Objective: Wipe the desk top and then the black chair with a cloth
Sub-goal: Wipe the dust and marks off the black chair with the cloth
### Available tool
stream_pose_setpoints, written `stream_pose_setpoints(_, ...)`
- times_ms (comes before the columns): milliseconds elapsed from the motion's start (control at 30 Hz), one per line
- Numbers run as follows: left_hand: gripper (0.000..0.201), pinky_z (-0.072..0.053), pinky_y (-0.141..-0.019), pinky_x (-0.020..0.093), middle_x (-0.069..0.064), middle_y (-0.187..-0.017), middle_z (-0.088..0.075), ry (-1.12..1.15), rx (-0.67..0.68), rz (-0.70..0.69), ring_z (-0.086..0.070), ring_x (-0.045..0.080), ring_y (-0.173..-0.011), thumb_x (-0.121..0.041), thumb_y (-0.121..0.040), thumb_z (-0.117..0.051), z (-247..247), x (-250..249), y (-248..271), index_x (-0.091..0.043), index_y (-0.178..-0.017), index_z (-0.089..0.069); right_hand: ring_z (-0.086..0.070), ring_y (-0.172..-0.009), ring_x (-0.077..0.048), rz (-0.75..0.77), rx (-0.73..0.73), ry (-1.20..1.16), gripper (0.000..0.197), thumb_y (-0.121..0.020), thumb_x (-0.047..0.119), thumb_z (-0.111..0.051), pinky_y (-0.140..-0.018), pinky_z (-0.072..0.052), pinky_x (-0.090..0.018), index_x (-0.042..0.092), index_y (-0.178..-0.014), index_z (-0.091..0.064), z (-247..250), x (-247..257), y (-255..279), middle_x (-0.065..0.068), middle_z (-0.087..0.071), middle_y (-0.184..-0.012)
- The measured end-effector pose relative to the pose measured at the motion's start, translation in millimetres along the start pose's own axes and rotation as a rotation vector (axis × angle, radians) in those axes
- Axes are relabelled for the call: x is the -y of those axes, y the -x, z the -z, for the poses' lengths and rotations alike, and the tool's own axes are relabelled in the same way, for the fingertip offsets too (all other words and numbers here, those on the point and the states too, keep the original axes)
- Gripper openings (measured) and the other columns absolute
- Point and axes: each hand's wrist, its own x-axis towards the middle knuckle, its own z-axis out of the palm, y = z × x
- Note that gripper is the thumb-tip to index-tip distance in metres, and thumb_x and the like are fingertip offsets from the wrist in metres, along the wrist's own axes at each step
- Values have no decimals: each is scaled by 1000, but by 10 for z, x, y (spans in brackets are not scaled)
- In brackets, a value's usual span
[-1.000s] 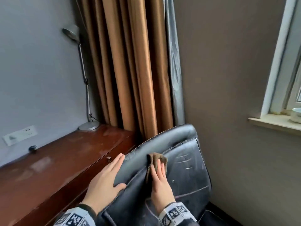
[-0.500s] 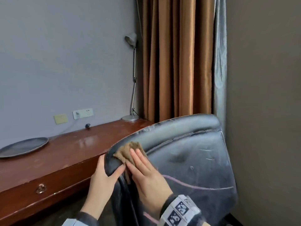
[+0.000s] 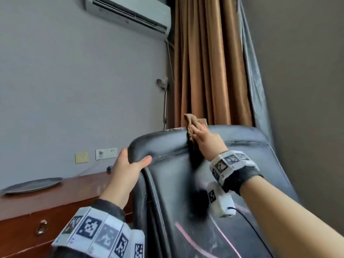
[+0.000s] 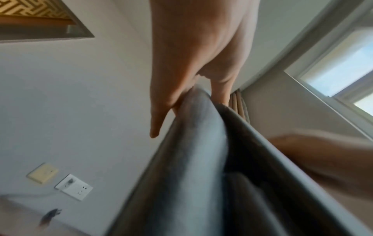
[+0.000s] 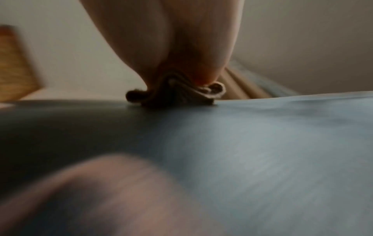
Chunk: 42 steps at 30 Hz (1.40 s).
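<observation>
The black chair fills the lower right of the head view, its worn leather backrest tilted toward me. My left hand grips the backrest's upper left corner, thumb on the front and fingers behind the edge; the left wrist view shows the left hand wrapped over the chair rim. My right hand presses the brown cloth onto the top edge with straight fingers. Under the right hand, the cloth lies bunched on the chair. The wooden desk stands at the left.
A dark round plate lies on the desk by the wall. A silver lamp stands behind the chair beside the brown curtain. Wall sockets and an air conditioner are on the grey wall.
My right hand has slid the cloth from the left part of the backrest up and right to its top edge. The left hand stays on the corner; my view has tilted upward.
</observation>
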Motion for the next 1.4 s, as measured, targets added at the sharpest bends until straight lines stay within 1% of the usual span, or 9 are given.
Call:
stream_pose_setpoints(233, 22, -43, -87, 30, -4, -95, -61, -49, -30, -78, -58, 19, -101, -10, -87, -62, 40, 18, 0, -22, -102, -51, -17, -141, -14, 545, -98, -324, 44, -96, 14, -38, -114, -10, -20, 10, -139, -43, -499, 766, 888, -7, -29, -151)
stream_pose_setpoints(433, 29, -42, -78, 25, -8, -99, -58, -60, 35, -16, -56, 10, -91, -20, -90, -62, -37, -18, -10, -20, -113, -45, -11, -145, -15, 137, -114, -234, 47, -99, 10, -39, -111, -7, -15, 19, -144, -32, -315, 38, 368, 0, -13, -156)
stream_pose_setpoints(700, 48, -36, -98, 31, 5, -127, -51, -265, 8, -27, -48, 23, -120, -37, -98, -45, -121, 79, 78, -18, -139, -30, -13, -144, -13, 664, -20, -216, 47, -95, 13, -35, -117, -12, -25, 17, -142, -39, -550, 65, 1329, 1, -24, -153)
stream_pose_setpoints(867, 70, -15, -116, 42, 12, -158, 7, -723, 50, -133, -15, 32, -144, -30, -101, -31, -157, 350, 547, -36, -142, 26, -12, -140, -24, 279, -206, -197, 51, -91, 6, -35, -111, -29, -45, 10, -141, -37, -545, -211, 1136, -5, -19, -151)
stream_pose_setpoints(933, 78, -6, -118, 46, 10, -155, 24, -953, 3, -266, 3, 28, -146, -14, -98, -32, -193, 386, 694, -40, -135, 32, -20, -139, -35, 387, -264, -203, 51, -87, 12, -32, -112, -23, -44, 2, -136, -43, -867, 49, 1545, -18, -29, -148)
stream_pose_setpoints(1000, 81, -1, -117, 47, 4, -157, 17, -1063, -28, -510, 11, 19, -146, 1, -86, -30, -214, 349, 711, -31, -146, 13, -20, -142, -27, 554, -208, -98, 50, -93, 12, -29, -116, -17, -35, 8, -141, -37, -1030, 118, 1929, -13, -28, -151)
stream_pose_setpoints(1100, 65, -18, -115, 52, 7, -153, -29, -1111, 120, -741, -12, 20, -144, -12, -80, -20, -297, 306, 620, -11, -143, -37, -34, -136, -27, 502, -259, 38, 53, -86, 8, -32, -111, -23, -33, 13, -137, -39, -895, -427, 1761, -9, -33, -147)
stream_pose_setpoints(1233, 69, -1, -116, 35, 1, -155, -21, -1167, 208, -670, -6, 11, -144, -45, -86, -18, -409, 383, 561, -14, -145, -32, -36, -130, -37, 203, -389, 57, 49, -84, 4, -37, -96, -43, -50, 7, -133, -39, -784, -748, 1486, -15, -36, -142)
stream_pose_setpoints(1400, 64, -19, -110, 45, 14, -149, -35, -1448, 123, -803, -26, 25, -140, -34, -85, -30, -356, 494, 583, -5, -141, -41, -23, -140, -27, 503, -269, 38, 47, -92, 11, -31, -114, -19, -35, 9, -139, -36, -1156, -241, 2067, -14, -31, -149)
